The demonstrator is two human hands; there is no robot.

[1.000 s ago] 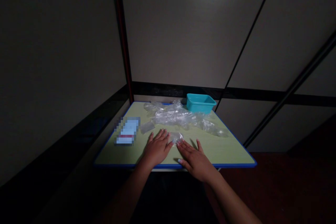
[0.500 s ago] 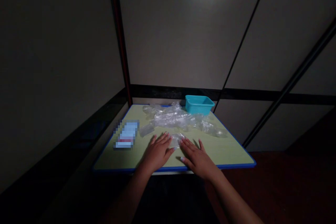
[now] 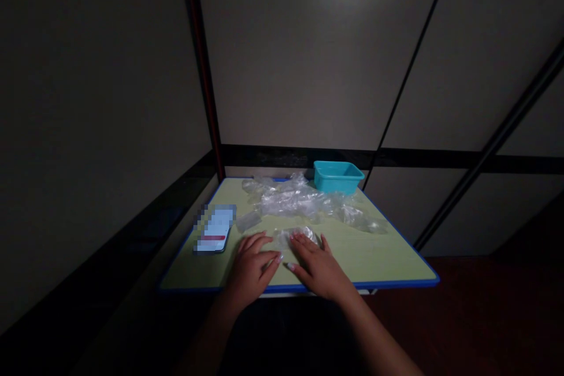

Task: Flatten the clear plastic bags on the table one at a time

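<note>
A small clear plastic bag (image 3: pixel 284 239) lies flat near the front middle of the table. My right hand (image 3: pixel 315 264) rests on it, palm down, fingers stretched out and the thumb apart. Beside the bag's near left corner is my left hand (image 3: pixel 250 264), loosely bent with its fingers apart. Its thumb and index tips come close together by the bag's edge; whether they touch the film cannot be made out. Behind both hands spreads a crumpled heap of clear plastic bags (image 3: pixel 291 200). A flat greyish plastic piece (image 3: pixel 248 221) lies left of the small bag.
A turquoise plastic basket (image 3: pixel 337 183) stands at the back right of the pale green table (image 3: pixel 374 261), which has a blue edge. At the left lies a phone (image 3: pixel 215 229) with a lit, partly blurred screen. Panelled walls close in behind and to the left.
My left hand has drawn back left and toward me, off the small bag, its fingers more bent. My right hand has slid slightly left over the bag.
</note>
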